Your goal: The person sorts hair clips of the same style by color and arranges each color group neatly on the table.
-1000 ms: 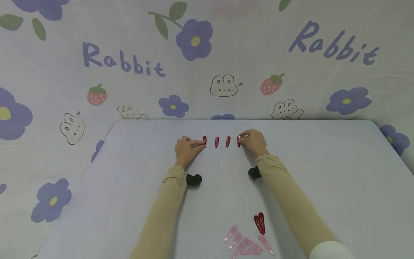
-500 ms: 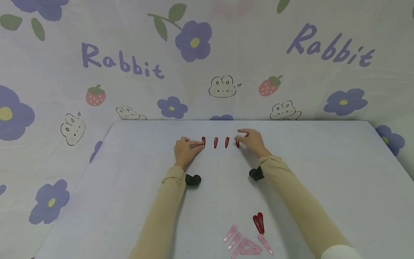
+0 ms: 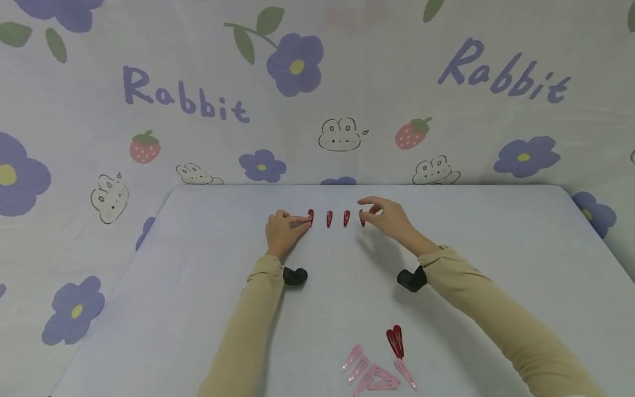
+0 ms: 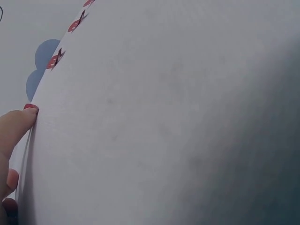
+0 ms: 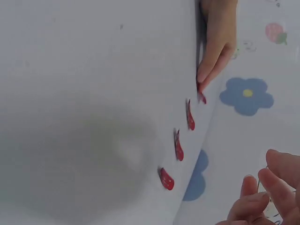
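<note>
Several red hair clips stand in a row near the table's far edge. My left hand point(image 3: 284, 231) pinches the leftmost red clip point(image 3: 311, 214) between thumb and finger; in the left wrist view its fingertip point(image 4: 32, 110) is at the left edge. Beside the rightmost red clip point(image 3: 362, 219), my right hand point(image 3: 392, 219) has its thumb and finger spread apart. The right wrist view shows that clip point(image 5: 166, 179) lying free on the table, with the right hand point(image 5: 265, 197) away from it. Between these two lie other red clips point(image 3: 329, 219) point(image 3: 346, 218).
Nearer on the white table point(image 3: 198, 309) lie two red clips point(image 3: 396, 342) and several pink clips point(image 3: 358, 369). A black wrist piece shows at each wrist point(image 3: 296, 277) point(image 3: 412, 279). Behind the table hangs a patterned cloth point(image 3: 367, 71).
My right hand has let go of the rightmost red clip, and its fingers have opened. The right wrist and forearm have swung outward to the right. My left hand has stayed on its clip.
</note>
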{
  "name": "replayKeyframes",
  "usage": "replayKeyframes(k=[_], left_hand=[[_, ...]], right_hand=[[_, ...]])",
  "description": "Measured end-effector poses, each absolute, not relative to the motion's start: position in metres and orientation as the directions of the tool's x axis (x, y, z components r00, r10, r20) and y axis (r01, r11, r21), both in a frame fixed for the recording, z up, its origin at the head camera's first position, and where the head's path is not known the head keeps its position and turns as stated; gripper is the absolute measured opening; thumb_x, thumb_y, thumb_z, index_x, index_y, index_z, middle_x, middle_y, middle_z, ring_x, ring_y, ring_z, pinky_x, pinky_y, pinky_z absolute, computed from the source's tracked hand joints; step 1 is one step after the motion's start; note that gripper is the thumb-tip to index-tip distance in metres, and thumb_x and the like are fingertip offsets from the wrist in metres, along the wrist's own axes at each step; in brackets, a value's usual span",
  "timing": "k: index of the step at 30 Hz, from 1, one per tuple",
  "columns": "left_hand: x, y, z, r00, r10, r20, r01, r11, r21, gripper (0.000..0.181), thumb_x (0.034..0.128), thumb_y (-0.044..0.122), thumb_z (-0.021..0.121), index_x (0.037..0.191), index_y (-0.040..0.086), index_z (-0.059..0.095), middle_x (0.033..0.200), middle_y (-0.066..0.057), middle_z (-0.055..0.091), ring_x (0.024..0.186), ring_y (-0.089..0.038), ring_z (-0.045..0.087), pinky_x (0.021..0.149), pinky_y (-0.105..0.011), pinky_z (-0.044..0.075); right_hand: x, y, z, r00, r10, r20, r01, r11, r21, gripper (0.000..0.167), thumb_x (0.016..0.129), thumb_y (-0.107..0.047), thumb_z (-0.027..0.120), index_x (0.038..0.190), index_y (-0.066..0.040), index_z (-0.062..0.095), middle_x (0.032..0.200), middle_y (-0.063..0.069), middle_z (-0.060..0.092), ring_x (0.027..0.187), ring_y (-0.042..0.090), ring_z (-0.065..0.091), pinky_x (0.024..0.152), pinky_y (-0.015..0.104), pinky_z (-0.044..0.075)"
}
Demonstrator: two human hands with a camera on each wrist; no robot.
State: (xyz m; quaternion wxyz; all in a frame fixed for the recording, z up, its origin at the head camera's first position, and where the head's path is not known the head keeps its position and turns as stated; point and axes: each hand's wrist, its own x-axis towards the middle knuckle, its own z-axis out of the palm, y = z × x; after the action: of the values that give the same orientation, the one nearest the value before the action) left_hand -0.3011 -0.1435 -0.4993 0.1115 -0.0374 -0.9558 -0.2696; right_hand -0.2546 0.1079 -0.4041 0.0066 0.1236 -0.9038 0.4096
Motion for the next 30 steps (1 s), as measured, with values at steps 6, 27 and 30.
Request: replayKeyframes(k=[6,27,30], left_hand=[[-0.303,-0.143,-0.499,-0.974,-0.007,0.228,0.115,0.848,0.517,0.028,0.0758,0.043,0.068,0.093,0.021,0.073,0.095,-0.010,0.051,0.087,-0.027,0.043,0.074,-0.040,0.033],[-0.304,-0.145,-0.503,-0.968,0.015,0.252,0.147,0.846,0.513,0.028,0.0759,0.041,0.068,0.093,0.020,0.073,0.097,-0.012,0.053,0.088,-0.029,0.044,0.074,-0.041,0.033],[-0.302,-0.144,-0.504,-0.965,0.021,0.263,0.162,0.834,0.527,0.028,0.0756,0.042,0.068,0.092,0.020,0.074,0.095,-0.012,0.052,0.087,-0.029,0.044,0.074,-0.041,0.033]], right_hand=[[-0.223,0.114,-0.393,-0.942,-0.249,0.225,-0.331,0.579,-0.745,0.030,0.081,-0.013,0.066,0.109,-0.003,0.061,0.077,0.005,0.057,0.061,0.020,0.045,0.053,0.029,0.036],[-0.090,0.162,-0.385,-0.949,-0.150,0.277,-0.312,0.571,-0.759,0.017,0.080,-0.013,0.068,0.097,-0.010,0.066,0.075,-0.007,0.059,0.057,0.011,0.045,0.046,0.023,0.036],[-0.083,0.165,-0.409,-0.970,-0.183,0.160,-0.234,0.520,-0.821,0.017,0.081,-0.017,0.067,0.096,-0.008,0.066,0.076,-0.004,0.061,0.057,0.011,0.048,0.048,0.024,0.040]])
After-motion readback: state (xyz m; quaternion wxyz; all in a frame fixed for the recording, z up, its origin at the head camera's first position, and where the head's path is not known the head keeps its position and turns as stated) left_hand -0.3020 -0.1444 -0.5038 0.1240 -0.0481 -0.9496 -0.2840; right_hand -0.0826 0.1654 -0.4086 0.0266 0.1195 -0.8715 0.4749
